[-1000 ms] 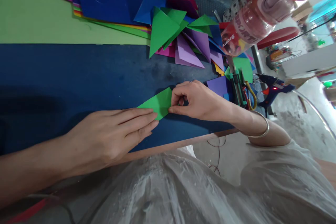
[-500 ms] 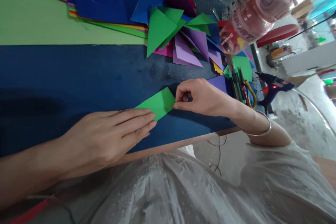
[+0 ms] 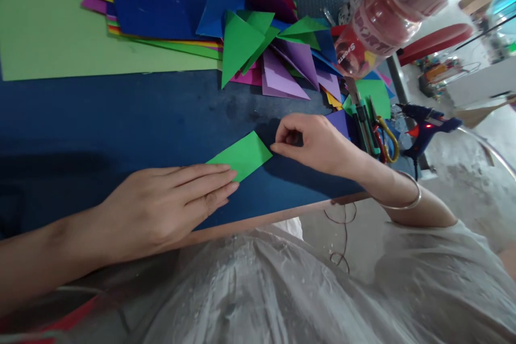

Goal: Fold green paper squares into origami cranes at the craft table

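A narrow strip of folded green paper [image 3: 249, 156] lies slanted on the dark blue table surface. My left hand [image 3: 165, 204] rests flat over its left end, fingers stretched out and side by side, hiding that part. Beside the strip's right corner is my right hand [image 3: 312, 142]. Its thumb and index finger meet at the tips in a loose pinch, with nothing visible between them. Those fingertips are very close to the paper's corner; whether they touch it I cannot tell.
Folded paper pieces in purple [image 3: 284, 78] and green [image 3: 244, 40] are heaped behind the strip, near blue sheets [image 3: 161, 0]. A pink bottle [image 3: 374, 27], a cutter [image 3: 363, 123], yellow-handled scissors [image 3: 389, 140] and a glue gun [image 3: 427, 121] stand or lie at the right.
My right hand has shifted slightly up and right, off the strip's right edge. My left hand stays pressed on the paper. The view has turned a little.
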### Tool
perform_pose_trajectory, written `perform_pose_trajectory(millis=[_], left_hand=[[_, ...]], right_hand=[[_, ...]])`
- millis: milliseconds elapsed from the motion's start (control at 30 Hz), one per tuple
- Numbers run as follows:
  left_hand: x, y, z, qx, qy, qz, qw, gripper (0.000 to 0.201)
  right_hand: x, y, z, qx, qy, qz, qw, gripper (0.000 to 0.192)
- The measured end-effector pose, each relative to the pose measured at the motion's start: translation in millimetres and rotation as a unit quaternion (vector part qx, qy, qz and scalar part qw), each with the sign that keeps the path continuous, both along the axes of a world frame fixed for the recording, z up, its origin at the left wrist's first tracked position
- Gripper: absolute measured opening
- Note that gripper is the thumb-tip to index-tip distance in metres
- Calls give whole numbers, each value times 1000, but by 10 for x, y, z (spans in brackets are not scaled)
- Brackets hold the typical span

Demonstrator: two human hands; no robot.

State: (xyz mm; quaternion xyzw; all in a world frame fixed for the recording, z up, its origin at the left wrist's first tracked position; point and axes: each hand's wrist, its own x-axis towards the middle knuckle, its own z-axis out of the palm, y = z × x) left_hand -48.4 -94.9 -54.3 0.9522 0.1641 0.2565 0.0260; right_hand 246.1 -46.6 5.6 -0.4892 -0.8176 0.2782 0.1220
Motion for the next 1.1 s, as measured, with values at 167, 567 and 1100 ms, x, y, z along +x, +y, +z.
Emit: perform_pose_trajectory(millis=[167, 567, 1100], left_hand=[[14, -15, 81, 11, 21, 6, 1000, 32], [212, 78, 318, 70, 129, 53, 988, 35], [215, 123, 420, -102, 123, 11, 987, 36]], right_hand=[[-42, -177, -162, 188, 69, 171, 965, 30], [98, -126, -386, 350, 1, 335, 875, 36], [92, -185, -387, 290, 1, 315, 904, 33]])
